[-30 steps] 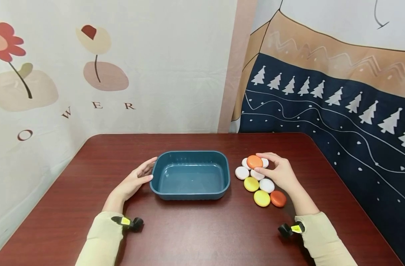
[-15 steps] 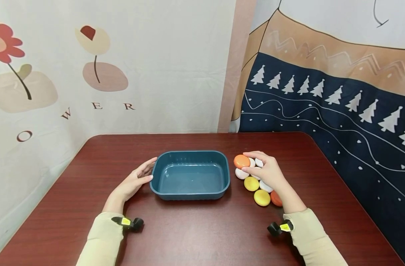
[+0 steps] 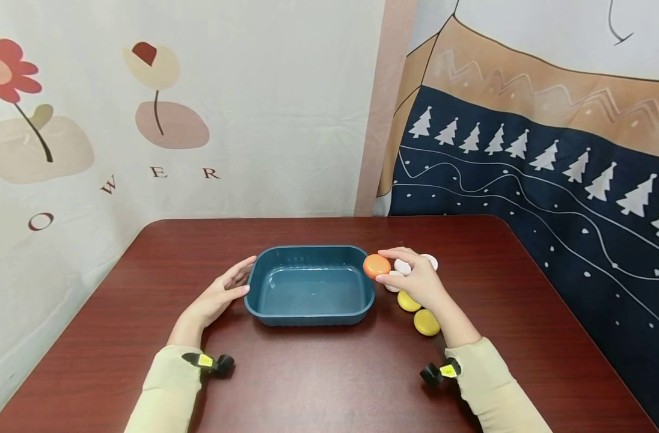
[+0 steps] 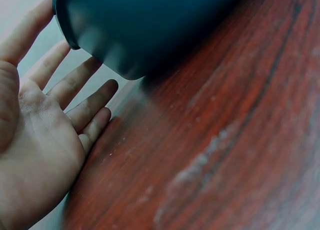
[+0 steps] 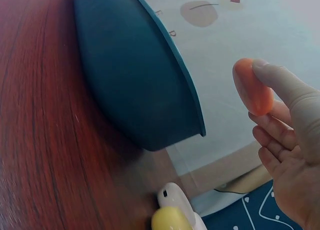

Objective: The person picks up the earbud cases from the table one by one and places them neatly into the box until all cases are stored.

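Observation:
My right hand [image 3: 420, 279] pinches a glossy orange rounded disc [image 3: 376, 266] between thumb and fingers. In the head view the disc overlaps the right rim of a dark teal rectangular bin [image 3: 308, 315]; the right wrist view shows the disc [image 5: 250, 87] raised about rim height, beside the bin [image 5: 135, 74]. My left hand [image 3: 213, 300] rests at the bin's left end, thumb and fingertips against its wall and rim. In the left wrist view that hand [image 4: 45, 120] has its fingers extended, the lower ones off the bin [image 4: 125, 29]. Nothing shows inside the bin.
On the wooden table [image 3: 318, 379], right of the bin, lie several similar discs: white ones [image 3: 402, 267] and two yellow ones [image 3: 427, 323]. My right hand and forearm hide part of this group. Printed cloths [image 3: 286, 120] hang behind the table.
My right hand has carried the orange disc leftward from above the group of discs to the bin's right rim. The left hand and the bin have stayed in place.

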The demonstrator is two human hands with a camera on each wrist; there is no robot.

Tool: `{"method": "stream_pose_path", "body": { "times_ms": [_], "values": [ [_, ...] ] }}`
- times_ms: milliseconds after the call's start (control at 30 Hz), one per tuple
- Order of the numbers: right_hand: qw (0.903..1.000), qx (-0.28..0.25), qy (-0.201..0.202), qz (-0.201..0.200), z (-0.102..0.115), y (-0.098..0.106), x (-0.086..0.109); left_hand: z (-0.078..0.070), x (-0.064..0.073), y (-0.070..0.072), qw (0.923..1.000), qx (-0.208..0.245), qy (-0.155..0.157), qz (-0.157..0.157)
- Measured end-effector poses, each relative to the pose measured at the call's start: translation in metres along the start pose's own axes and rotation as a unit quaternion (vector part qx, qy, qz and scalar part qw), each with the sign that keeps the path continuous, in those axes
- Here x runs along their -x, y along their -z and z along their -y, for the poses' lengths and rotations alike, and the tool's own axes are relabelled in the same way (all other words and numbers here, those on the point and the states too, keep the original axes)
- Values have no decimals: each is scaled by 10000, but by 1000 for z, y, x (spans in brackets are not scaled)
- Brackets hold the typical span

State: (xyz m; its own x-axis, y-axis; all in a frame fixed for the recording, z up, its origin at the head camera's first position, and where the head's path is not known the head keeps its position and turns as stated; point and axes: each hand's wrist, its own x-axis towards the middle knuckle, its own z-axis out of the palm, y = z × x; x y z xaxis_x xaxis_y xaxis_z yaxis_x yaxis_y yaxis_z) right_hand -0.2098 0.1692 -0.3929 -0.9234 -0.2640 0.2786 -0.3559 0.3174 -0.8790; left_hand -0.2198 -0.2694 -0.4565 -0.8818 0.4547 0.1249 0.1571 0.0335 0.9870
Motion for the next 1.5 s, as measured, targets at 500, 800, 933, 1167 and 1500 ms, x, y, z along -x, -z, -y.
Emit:
{"method": "stream_pose_path", "body": {
  "times_ms": [500,800,933,1167,1500],
  "values": [
    [9990,66,428,72,-2,-29,-5,-1,0,-1,10000,-37,60,-35],
    [9995,10,253,184,-3,-45,-6,0,0,0,9999,-65,107,-58],
    [9995,23,67,295,-2,-52,-6,0,0,0,9999,-70,103,-57],
    [9992,119,104,370,-3,-62,-7,0,0,0,9999,-78,81,-59],
    [9988,170,317,332,-4,-69,-7,0,1,1,10000,-20,49,-31]
  ]
}}
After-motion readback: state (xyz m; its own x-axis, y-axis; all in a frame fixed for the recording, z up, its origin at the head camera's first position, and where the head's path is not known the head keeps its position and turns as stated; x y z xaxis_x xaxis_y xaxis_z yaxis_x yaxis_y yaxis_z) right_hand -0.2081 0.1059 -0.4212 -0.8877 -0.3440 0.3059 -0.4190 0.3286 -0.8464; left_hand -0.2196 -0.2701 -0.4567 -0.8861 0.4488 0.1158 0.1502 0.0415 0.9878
